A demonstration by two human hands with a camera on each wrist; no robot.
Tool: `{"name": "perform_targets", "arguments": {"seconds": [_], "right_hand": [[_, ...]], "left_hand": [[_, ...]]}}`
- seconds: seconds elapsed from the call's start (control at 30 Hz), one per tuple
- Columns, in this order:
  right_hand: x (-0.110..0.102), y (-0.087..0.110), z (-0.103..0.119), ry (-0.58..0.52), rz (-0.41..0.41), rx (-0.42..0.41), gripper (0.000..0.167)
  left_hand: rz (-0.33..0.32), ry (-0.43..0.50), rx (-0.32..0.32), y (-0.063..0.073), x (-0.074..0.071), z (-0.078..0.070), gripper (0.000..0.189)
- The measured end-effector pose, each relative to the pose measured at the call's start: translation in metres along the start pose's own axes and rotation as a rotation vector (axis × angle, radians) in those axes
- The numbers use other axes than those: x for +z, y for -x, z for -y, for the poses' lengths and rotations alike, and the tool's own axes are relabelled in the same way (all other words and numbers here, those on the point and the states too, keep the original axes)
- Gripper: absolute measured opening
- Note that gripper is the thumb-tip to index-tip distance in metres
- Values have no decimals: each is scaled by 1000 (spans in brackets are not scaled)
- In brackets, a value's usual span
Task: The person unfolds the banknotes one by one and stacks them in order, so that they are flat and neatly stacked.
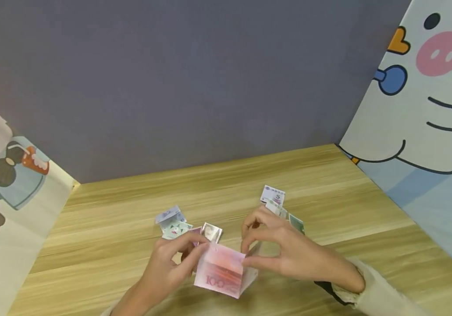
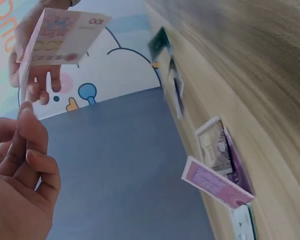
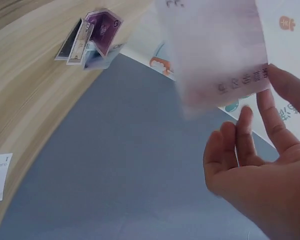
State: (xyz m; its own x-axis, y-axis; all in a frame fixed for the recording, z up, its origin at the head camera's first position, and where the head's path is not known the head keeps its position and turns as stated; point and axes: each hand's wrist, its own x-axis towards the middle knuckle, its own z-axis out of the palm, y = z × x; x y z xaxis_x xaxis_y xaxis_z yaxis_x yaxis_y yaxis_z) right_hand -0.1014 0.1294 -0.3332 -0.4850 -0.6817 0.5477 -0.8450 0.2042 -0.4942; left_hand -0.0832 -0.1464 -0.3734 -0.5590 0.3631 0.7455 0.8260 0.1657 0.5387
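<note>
A pink 100 banknote [image 1: 219, 270], creased so that its right part bends back, is raised above the table between both hands. My left hand [image 1: 172, 259] pinches its upper left corner between thumb and fingertips. At the right, near the crease, my right hand [image 1: 277, 241] pinches it between thumb and index finger. In the left wrist view, the folded banknote [image 2: 65, 37] stands up from the left fingertips. The right wrist view shows a pale, blurred face of the banknote [image 3: 215, 50], its edge between thumb and index finger; the other fingers are loosely bent.
Left of centre, a loose group includes a bluish-purple note [image 1: 170, 213], a green-and-white note [image 1: 176, 229] and a brownish note [image 1: 211, 232]. Behind the right hand lie a purple 5 note [image 1: 273, 194] and a dark green note [image 1: 297, 223]. A grey panel [image 1: 210, 87] bounds the wooden table [image 1: 111, 263].
</note>
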Motion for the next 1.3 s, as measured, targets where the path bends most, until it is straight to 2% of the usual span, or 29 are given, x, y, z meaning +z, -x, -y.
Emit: {"name": "perform_targets", "arguments": {"seconds": [0.13, 0.23, 0.3, 0.4, 0.5, 0.57, 0.7, 0.87, 0.97, 1.13, 1.2, 1.3], "right_hand": [[-1, -1, -3, -54, 24, -56, 12], [-2, 1, -5, -94, 62, -34, 8], [-2, 2, -5, -104, 83, 3, 4], [-3, 2, -6, -102, 109, 41, 2], [-3, 2, -8, -93, 128, 84, 5], [-2, 3, -11, -89, 131, 115, 6], [7, 7, -20, -111, 140, 194, 6], [20, 13, -31, -126, 189, 283, 4], [23, 15, -39, -96, 247, 335, 1], [19, 24, -57, -93, 380, 473, 8], [20, 27, -64, -97, 408, 490, 9], [24, 30, -72, -96, 425, 470, 9]], "left_hand": [[2, 0, 28, -1, -1, -6, 19], [-2, -14, 30, -1, -1, -10, 19], [5, -42, 10, -2, -2, -12, 21], [52, -90, -82, -2, -3, -15, 22], [128, -129, -190, -2, -4, -17, 17], [174, -167, -232, -1, -4, -16, 14], [251, -220, -268, 1, -2, -12, 10], [345, -165, -347, 5, -4, -4, 14], [372, -146, -400, 11, -5, 2, 16], [389, -195, -462, 23, -3, 14, 20], [413, -210, -495, 28, -2, 19, 20], [469, -199, -552, 36, 1, 26, 19]]}}
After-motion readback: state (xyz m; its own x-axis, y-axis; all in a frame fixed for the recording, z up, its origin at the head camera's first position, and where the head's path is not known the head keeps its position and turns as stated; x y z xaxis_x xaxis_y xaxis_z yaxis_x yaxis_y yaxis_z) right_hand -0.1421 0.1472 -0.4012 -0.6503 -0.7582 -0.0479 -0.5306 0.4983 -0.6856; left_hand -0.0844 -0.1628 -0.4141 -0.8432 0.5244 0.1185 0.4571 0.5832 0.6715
